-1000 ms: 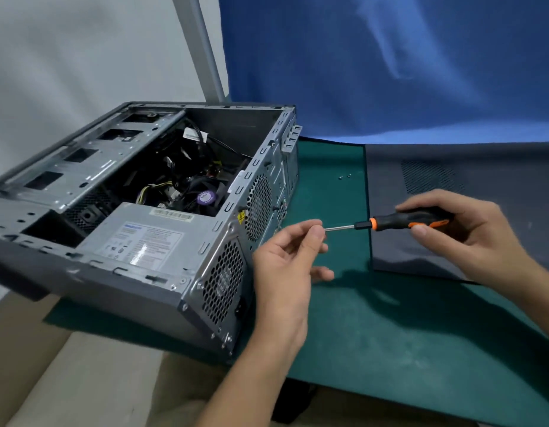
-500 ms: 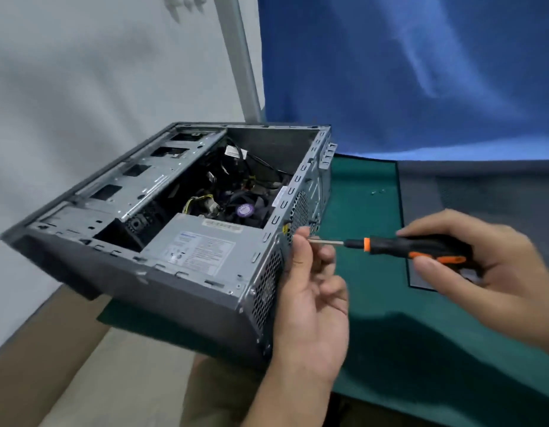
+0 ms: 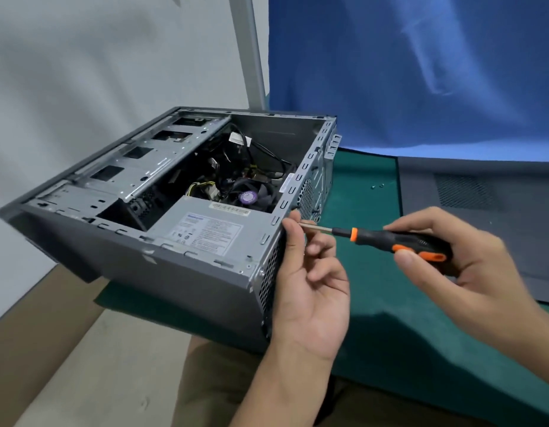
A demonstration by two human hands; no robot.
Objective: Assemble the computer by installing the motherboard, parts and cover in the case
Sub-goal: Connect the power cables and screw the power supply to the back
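Observation:
The open grey computer case [image 3: 181, 282] lies on its side on the green mat [image 3: 390, 349], with the power supply [image 3: 205, 229], cables and a CPU fan [image 3: 248, 197] showing inside. My right hand [image 3: 458, 266] grips the black-and-orange screwdriver [image 3: 399, 241], its shaft pointing left at the case's rear panel. My left hand [image 3: 310, 272] is against that rear panel, its thumb and fingertips pinching around the screwdriver's tip; the tip itself is hidden behind them. The grey side cover [image 3: 482, 217] lies flat to the right.
Two small screws [image 3: 377, 186] sit on the mat between case and cover. A blue cloth [image 3: 421, 72] hangs behind, and a metal pole [image 3: 251, 50] stands at the back. The case overhangs the mat's left edge above a brown table surface [image 3: 82, 365].
Both hands have carried the screwdriver left from mid-mat to the case's rear panel. The view has shifted left, so the case sits nearer the middle.

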